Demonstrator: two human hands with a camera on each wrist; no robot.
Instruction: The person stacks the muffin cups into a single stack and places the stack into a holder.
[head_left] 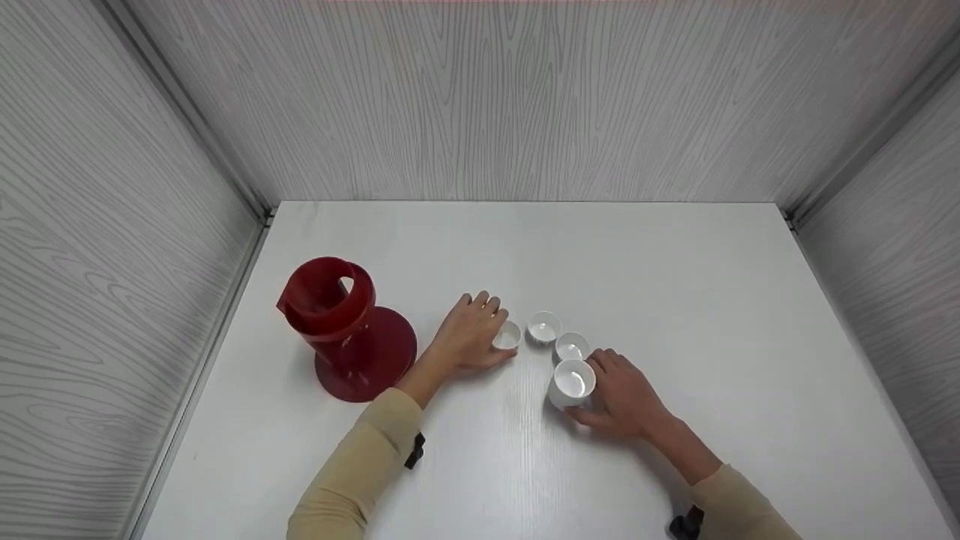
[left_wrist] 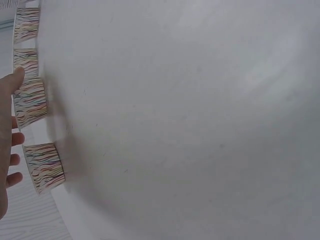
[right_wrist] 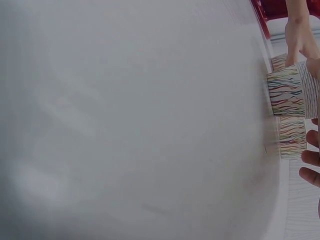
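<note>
My left hand (head_left: pixel 469 334) holds a small white paper cup (head_left: pixel 507 336) between thumb and fingers, its open mouth facing up. A stack of nested paper cups (head_left: pixel 573 381) stands in the grasp of my right hand (head_left: pixel 621 395), thumb on the near side and fingers on the far side. Two more paper cups, one farther back (head_left: pixel 544 328) and one right by the stack (head_left: pixel 572 347), sit between the hands. The right wrist view shows coloured wavy lines on the stack (right_wrist: pixel 286 94) and several rims layered at its top.
Left of my left forearm stands a red plastic vessel (head_left: pixel 326 322) with a pointed lip, on a wide round red base (head_left: pixel 390 352). Wood-grain panels (head_left: pixel 480 97) wall the white table (head_left: pixel 675 277) at the back and both sides.
</note>
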